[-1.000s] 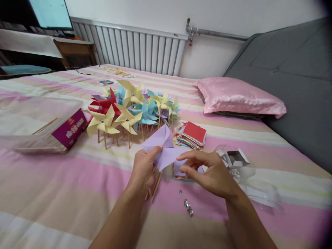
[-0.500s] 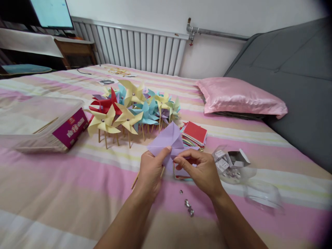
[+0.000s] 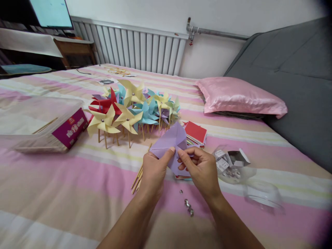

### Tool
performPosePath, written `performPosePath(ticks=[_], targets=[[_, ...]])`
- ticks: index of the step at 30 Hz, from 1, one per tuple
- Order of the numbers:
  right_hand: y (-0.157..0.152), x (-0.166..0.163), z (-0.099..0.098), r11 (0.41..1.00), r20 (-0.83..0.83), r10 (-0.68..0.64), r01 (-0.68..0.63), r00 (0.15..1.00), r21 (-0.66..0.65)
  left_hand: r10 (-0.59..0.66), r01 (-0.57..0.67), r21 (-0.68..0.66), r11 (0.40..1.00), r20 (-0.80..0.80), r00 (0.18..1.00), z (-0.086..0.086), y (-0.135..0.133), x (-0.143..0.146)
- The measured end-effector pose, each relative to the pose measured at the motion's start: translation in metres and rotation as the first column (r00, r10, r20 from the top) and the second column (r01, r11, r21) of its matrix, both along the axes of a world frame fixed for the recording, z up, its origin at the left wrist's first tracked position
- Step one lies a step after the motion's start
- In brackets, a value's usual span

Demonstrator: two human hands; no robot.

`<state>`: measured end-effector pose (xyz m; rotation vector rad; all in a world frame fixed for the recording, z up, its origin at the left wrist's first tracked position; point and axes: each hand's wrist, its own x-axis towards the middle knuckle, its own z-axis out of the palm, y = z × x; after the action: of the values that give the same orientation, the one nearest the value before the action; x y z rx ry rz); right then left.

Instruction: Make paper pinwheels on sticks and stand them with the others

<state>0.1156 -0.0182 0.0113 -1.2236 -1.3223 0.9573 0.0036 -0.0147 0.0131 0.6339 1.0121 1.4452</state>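
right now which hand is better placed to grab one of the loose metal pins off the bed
Right, probably: the right hand is nearer the metal pins, while the left hand pinches the purple paper together.

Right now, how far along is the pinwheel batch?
Done: a cluster of finished pinwheels on sticks sits on the bed. In hand: the left hand and right hand both pinch one lilac paper sheet, partly folded, with no stick on it. Left: a stack of coloured paper squares, loose wooden sticks and metal pins suggest more to make; how many I cannot tell.
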Motion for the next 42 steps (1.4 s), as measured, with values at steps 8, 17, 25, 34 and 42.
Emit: performPosePath(ticks=[8,17,25,34,42], targets=[[0.0001,0.0003,-0.0016,0.999,0.013,-0.033,0.033,0.999,0.006,-0.018,0.019,0.018,1.000,-0.081,0.997,0.0004,-0.0014,0.0018],[0.0011,0.0014,-0.0002,0.998,0.027,-0.058,0.057,0.998,0.033,-0.036,0.046,0.062,0.997,-0.150,0.988,0.0020,-0.0036,0.0026],[0.0017,0.0036,0.0020,0.999,0.031,-0.024,0.022,0.999,0.038,-0.065,0.072,0.056,0.996,-0.122,0.990,-0.0035,-0.0017,0.0001],[0.0026,0.0058,0.0010,0.998,0.043,-0.047,0.045,0.998,0.033,-0.112,0.126,0.095,0.987,-0.140,0.984,-0.0038,-0.0018,-0.0004],[0.0017,0.0051,0.0030,1.000,0.040,-0.023,0.022,0.999,0.018,-0.126,0.126,0.091,0.988,-0.009,0.992,-0.0029,-0.0024,0.0000]])
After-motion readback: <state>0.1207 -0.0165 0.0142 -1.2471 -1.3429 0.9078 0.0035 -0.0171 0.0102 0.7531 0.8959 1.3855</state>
